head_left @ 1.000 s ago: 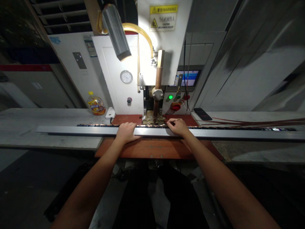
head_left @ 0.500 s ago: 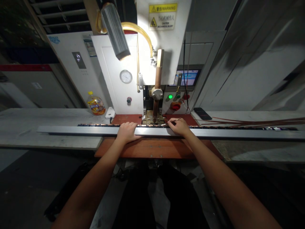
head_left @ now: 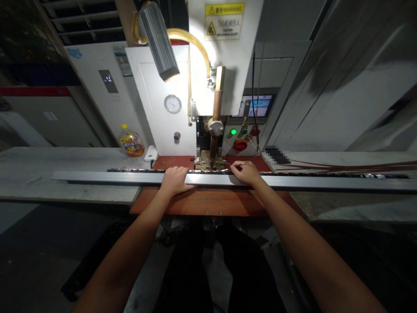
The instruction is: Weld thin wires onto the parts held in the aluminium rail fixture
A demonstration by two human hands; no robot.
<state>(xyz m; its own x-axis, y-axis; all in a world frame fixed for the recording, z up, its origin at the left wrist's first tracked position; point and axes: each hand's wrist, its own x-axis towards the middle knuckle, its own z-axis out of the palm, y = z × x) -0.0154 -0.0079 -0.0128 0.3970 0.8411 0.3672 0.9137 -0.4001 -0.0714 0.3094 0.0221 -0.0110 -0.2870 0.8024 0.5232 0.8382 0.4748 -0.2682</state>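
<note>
A long silver metal bar (head_left: 215,179) lies crosswise in front of the machine, with a row of dark and copper-coloured pieces (head_left: 137,170) along its far side. Over the bar's top, left of the machine's copper electrode rod (head_left: 213,148), my left hand (head_left: 175,179) is closed, fingers curled over the far edge. Right of the rod, my right hand (head_left: 246,172) rests against the bar and pinches a thin tool (head_left: 243,163), its pale tip pointing left towards the brass fixture (head_left: 206,161). The fingers hide most of the tool, so its exact kind is unclear.
A reddish-brown board (head_left: 198,203) lies under the bar. To the left stand a bottle of orange liquid (head_left: 132,142) and a white device (head_left: 151,153). Thin copper-coloured rods (head_left: 342,166) lie at right. A lit screen (head_left: 260,105) and buttons face me.
Both hands stay in the same places on the bar and tool. The whole view has shifted very slightly.
</note>
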